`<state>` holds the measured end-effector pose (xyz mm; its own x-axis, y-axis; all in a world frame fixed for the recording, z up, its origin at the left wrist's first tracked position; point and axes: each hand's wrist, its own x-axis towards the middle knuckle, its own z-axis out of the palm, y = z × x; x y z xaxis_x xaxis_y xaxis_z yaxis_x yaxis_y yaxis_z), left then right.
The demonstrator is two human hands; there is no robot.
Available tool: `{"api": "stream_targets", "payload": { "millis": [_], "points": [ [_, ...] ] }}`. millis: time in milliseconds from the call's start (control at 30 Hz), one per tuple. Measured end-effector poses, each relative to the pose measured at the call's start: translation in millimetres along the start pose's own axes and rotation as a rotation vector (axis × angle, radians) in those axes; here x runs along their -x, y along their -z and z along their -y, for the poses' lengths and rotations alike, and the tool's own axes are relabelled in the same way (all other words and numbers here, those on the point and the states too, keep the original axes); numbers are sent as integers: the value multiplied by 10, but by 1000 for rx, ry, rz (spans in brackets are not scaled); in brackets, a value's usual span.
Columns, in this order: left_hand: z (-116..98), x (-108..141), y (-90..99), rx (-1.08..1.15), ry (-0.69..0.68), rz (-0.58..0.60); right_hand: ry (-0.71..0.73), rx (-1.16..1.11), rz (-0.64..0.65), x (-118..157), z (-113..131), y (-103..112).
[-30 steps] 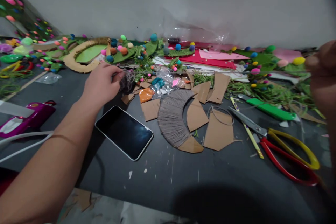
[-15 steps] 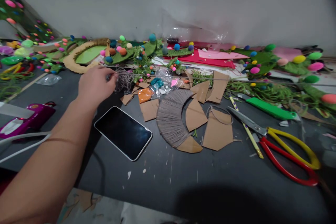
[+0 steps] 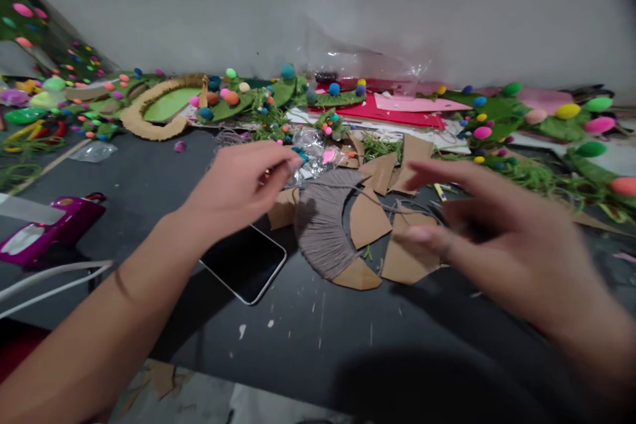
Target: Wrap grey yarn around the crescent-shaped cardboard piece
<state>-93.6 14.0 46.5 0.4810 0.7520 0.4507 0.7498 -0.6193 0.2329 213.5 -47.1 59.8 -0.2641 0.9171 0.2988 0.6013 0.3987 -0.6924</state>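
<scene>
My left hand [image 3: 243, 185] hovers over the far side of the smartphone [image 3: 246, 265], its thumb and fingers curled together; whatever they hold, if anything, is hidden. My right hand [image 3: 511, 245] is slightly blurred above the right side of the table, with thumb and index finger spread apart and nothing visible between them. Between the hands lies a cardboard crescent wrapped in grey yarn [image 3: 322, 232], its lower tip bare. A loose strand of grey yarn runs from the crescent toward a cut cardboard piece [image 3: 407, 255]. Another cardboard piece [image 3: 370, 218] sits inside the crescent's curve.
At left are a magenta device [image 3: 74, 218] and white cables [image 3: 54, 271]. Green leaf decorations with coloured balls [image 3: 233, 99], a tan ring [image 3: 154, 129] and red sheets [image 3: 397, 112] line the wall. My right hand covers the scissors and green cutter.
My left hand has come rightward and nearer, away from the grey yarn tangle. My right hand has entered from the right. The strand stretched across the table has gone slack.
</scene>
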Motion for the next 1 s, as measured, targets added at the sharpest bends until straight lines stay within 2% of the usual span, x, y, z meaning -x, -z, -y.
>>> {"api": "stream_targets", "payload": {
  "millis": [100, 200, 300, 433, 500, 600, 667, 767, 833, 933, 1000],
  "points": [
    [-427, -39, -134, 57, -132, 107, -114, -276, 141, -57, 101, -399],
    [-600, -27, -260, 74, -149, 135, -258, -507, 214, -95, 95, -604],
    [-607, -10, -308, 117, -141, 112, -333, -469, 177, -82, 1, -486],
    [-612, -33, -271, 190, -164, 117, -284, -376, 134, -46, -96, -214],
    [-658, -55, -271, 189, -176, 126, -328, -481, 220, -33, -98, -200],
    [-749, -80, -324, 190, -193, 87, -417, -737, 366, -9, -72, -335],
    [-790, -89, -366, 219, -205, 19, -434, -825, 309, 12, -60, -434],
    [-802, -99, -383, 295, -214, -15, -368, -754, 193, 43, -72, -447],
    [-783, -114, -359, 349, -189, 24, -325, -662, 208, 64, -109, -350],
    [-734, -145, -318, 442, -87, 93, -358, -580, 213, 99, -232, -149],
    [-687, -156, -317, 530, 29, 108, -393, -583, 141, 124, -347, -43]
  ]
}}
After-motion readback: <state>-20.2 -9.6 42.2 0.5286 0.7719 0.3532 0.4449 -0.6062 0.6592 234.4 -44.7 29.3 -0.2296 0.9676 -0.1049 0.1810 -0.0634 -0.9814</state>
